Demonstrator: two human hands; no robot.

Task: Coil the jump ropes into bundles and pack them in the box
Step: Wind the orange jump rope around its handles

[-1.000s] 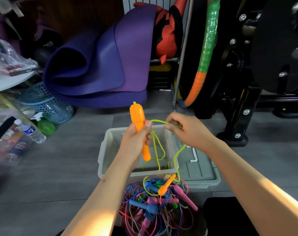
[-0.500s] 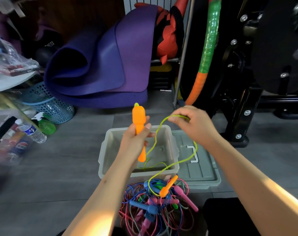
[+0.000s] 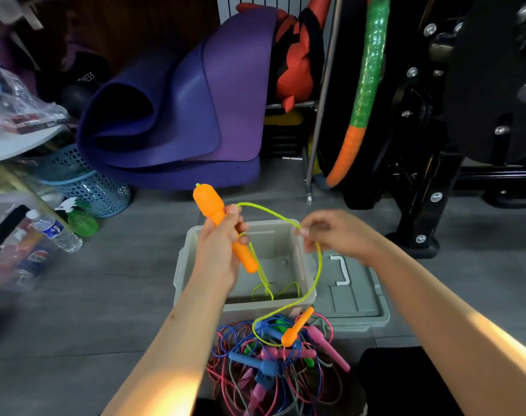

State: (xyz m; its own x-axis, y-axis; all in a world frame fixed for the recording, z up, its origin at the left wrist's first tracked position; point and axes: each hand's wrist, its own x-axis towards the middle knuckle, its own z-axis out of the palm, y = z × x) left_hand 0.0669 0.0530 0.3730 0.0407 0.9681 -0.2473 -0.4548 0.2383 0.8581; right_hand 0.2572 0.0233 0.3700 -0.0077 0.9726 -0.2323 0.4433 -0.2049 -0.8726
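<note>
My left hand point(image 3: 221, 250) grips an orange carrot-shaped jump-rope handle point(image 3: 209, 204), tilted, above the grey plastic box point(image 3: 183, 265). Its yellow-green cord point(image 3: 317, 274) runs from my left thumb to my right hand point(image 3: 330, 235), which pinches it over the box's right rim. Loops of the cord hang from my left hand into the box. The cord then drops to the second orange handle point(image 3: 296, 327), which lies on a tangled pile of blue, pink and green jump ropes point(image 3: 270, 364) in front of the box.
The box's grey lid point(image 3: 357, 298) lies flat on the floor right of it. A purple rolled mat point(image 3: 171, 115) is behind, a blue mesh basket point(image 3: 87, 187) and bottles at left, a black exercise machine point(image 3: 429, 175) at right.
My right hand has come down from its raised position to the box's right rim, still pinching the cord. The left hand's handle has tilted to the left.
</note>
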